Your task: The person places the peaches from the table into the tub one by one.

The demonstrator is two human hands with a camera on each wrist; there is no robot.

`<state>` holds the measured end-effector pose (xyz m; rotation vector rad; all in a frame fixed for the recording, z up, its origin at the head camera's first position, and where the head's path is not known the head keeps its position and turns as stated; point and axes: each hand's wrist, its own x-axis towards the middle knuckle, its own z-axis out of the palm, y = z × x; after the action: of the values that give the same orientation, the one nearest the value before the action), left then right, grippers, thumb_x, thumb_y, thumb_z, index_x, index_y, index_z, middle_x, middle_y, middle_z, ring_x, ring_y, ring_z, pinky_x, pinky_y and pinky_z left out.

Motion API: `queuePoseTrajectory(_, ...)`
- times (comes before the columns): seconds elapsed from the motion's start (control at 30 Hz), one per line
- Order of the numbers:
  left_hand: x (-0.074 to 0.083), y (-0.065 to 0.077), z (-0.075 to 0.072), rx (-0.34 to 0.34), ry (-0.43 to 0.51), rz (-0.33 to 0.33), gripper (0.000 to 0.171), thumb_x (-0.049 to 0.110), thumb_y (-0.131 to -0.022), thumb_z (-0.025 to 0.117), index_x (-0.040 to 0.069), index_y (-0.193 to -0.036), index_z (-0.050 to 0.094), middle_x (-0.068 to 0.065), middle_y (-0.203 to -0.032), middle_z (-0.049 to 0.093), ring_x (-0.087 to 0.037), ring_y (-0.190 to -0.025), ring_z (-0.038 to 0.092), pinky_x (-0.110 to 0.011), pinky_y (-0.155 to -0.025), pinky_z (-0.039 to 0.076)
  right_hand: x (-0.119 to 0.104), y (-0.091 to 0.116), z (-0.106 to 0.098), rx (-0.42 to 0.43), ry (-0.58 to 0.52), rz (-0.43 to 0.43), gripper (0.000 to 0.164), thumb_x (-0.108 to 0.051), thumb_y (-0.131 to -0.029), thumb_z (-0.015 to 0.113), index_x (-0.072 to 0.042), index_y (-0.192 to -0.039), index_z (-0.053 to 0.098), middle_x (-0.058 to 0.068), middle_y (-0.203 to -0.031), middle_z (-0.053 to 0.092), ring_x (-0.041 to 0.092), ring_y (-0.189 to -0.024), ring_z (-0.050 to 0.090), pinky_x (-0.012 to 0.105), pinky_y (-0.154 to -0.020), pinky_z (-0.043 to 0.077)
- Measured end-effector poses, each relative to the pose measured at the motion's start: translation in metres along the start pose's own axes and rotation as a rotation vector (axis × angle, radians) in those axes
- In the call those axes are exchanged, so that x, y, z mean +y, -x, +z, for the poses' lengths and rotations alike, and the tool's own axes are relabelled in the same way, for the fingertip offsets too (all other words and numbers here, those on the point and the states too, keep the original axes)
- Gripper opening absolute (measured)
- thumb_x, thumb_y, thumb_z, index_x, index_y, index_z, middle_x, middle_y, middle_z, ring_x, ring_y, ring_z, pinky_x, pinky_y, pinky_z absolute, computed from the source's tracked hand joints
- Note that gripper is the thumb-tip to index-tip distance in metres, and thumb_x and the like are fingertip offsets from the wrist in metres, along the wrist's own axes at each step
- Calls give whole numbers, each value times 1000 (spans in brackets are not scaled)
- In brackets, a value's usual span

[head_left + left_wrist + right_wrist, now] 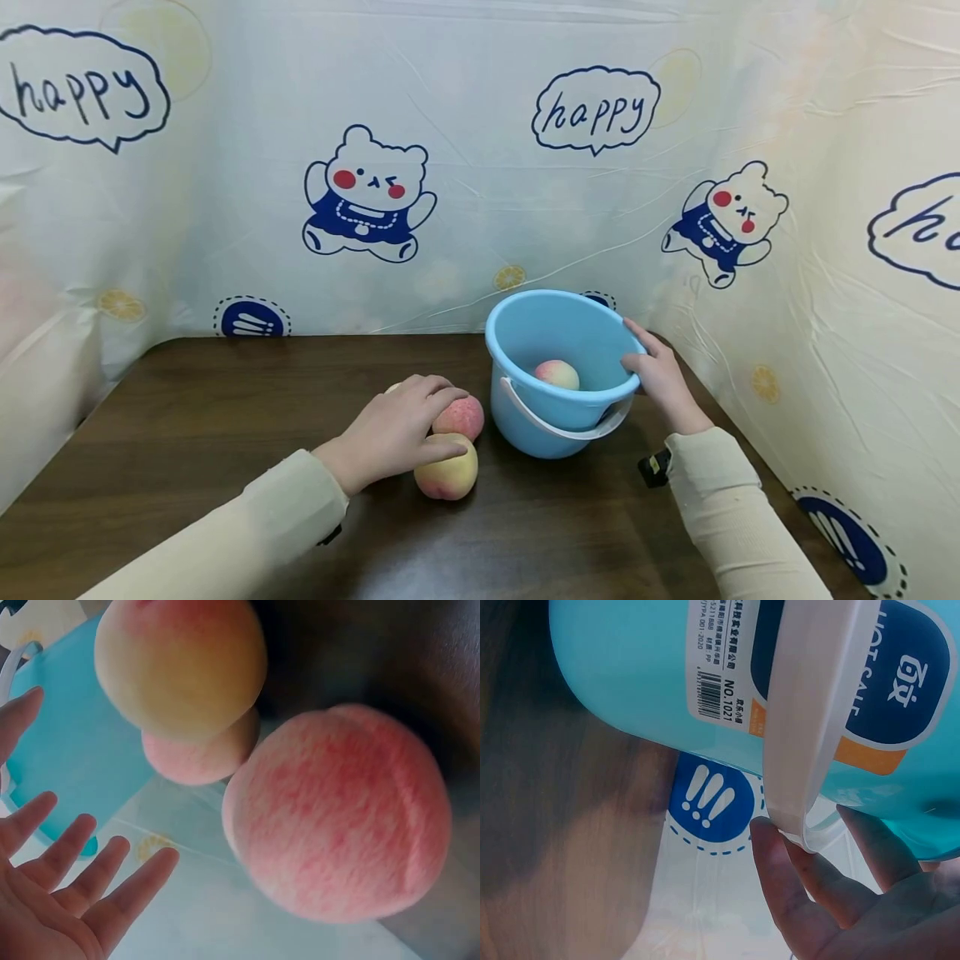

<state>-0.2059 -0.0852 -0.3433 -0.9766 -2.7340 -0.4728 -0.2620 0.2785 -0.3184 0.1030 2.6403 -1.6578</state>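
A light blue bucket stands upright on the table, its white handle hanging down the front. Inside it lies one pale pink-and-yellow peach. My right hand grips the bucket's right side, thumb over the rim and fingers outside, near the handle's end. To the left of the bucket, a pink peach and a yellow peach sit close together. Over them reaches my left hand, its fingers spread and loose. Another pink peach is mostly hidden behind that hand in the head view.
The dark wooden table stretches out to the left. A pale printed cloth with bears and lettering hangs along the back and sides. Close beside the bucket on the right, the cloth meets the table's edge.
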Motion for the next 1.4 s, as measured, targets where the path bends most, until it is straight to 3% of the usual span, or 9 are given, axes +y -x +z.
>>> queuePoseTrajectory(0.23, 2, 11, 16, 73, -58, 80, 48, 45, -79, 79, 17, -116, 66, -5, -120, 63, -24, -112, 60, -34, -71, 57, -1, 0, 1, 4, -6, 5, 74, -7, -92, 42, -25, -159, 19, 17, -163, 22, 40, -123, 48, 32, -74, 52)
queuePoseTrajectory(0.5, 4, 15, 27, 30, -65, 49, 53, 47, -80, 78, 17, -122, 65, -4, -121, 63, -22, -111, 60, -36, -71, 57, -1, 1, 2, 25, 12, 8, 74, -7, -90, 41, -24, -159, 20, 18, -162, 24, 41, -117, 51, 33, -72, 52)
queuePoseTrajectory(0.9, 3, 18, 41, 89, -74, 40, 56, 47, -75, 79, 18, -121, 66, 1, -117, 63, -19, -102, 61, -34, -69, 54, 0, 0, 1, 27, 0, 13, 74, -7, -91, 41, -26, -159, 20, 17, -163, 22, 41, -122, 47, 29, -71, 51)
queuePoseTrajectory(1.17, 4, 19, 47, 58, -37, 15, 55, 49, -76, 79, 19, -119, 65, 1, -117, 61, -19, -101, 59, -31, -62, 51, 0, 1, 2, 37, -12, 13, 73, -8, -91, 41, -25, -159, 21, 17, -163, 22, 42, -121, 47, 29, -70, 52)
queuePoseTrajectory(1.4, 5, 22, 54, 85, -35, 13, 55, 49, -74, 81, 20, -118, 65, 1, -116, 61, -19, -100, 59, -29, -59, 49, 1, 0, 2, 41, -16, 17, 73, -9, -91, 41, -26, -159, 22, 16, -163, 22, 42, -119, 49, 28, -69, 51)
